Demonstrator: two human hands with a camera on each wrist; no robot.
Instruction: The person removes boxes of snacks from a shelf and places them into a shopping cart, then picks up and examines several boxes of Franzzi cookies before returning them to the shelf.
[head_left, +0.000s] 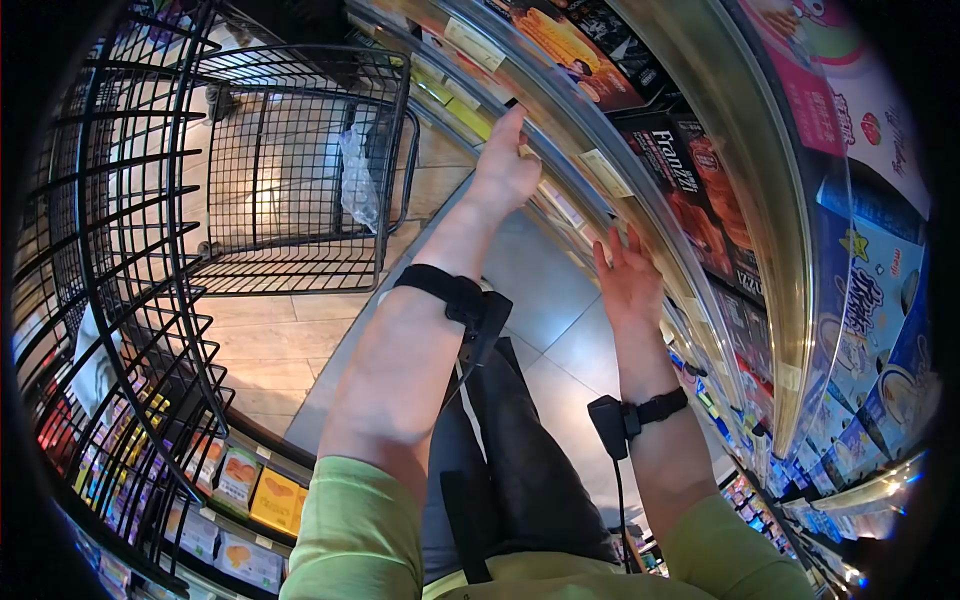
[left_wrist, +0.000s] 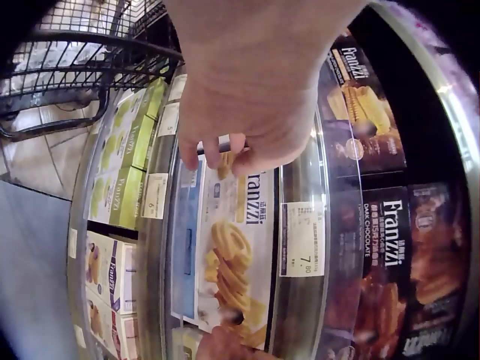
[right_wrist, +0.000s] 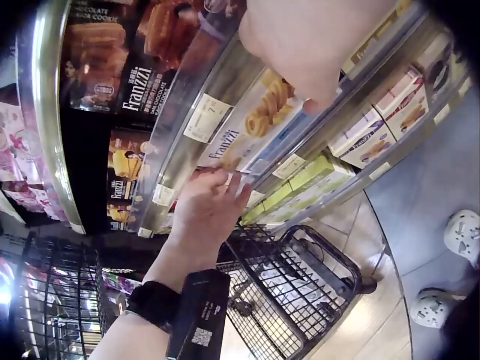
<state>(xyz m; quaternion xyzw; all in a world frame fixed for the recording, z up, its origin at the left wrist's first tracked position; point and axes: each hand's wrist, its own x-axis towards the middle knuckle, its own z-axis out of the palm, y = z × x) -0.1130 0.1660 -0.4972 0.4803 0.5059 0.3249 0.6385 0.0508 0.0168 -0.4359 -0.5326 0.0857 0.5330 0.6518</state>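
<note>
A white and blue Franzzi cookie box (left_wrist: 231, 262) lies behind the clear shelf lip, its front printed with piped golden cookies. My left hand (head_left: 505, 170) reaches down to one end of it; in the left wrist view, the fingers (left_wrist: 212, 155) bend over that end and grip it. At the opposite end is my right hand (head_left: 630, 280), its fingers loosely extended. The right wrist view has a fingertip (right_wrist: 319, 107) of this hand at the edge of the box, while my left hand (right_wrist: 206, 210) curls at the far end.
Dark Franzzi boxes (head_left: 690, 190) stand on the shelf above, green boxes (left_wrist: 124, 169) on the one below. A black wire shopping cart (head_left: 300, 180) stands on the floor to the left, holding a clear plastic item (head_left: 355, 180). Wire racks (head_left: 90, 230) line the left.
</note>
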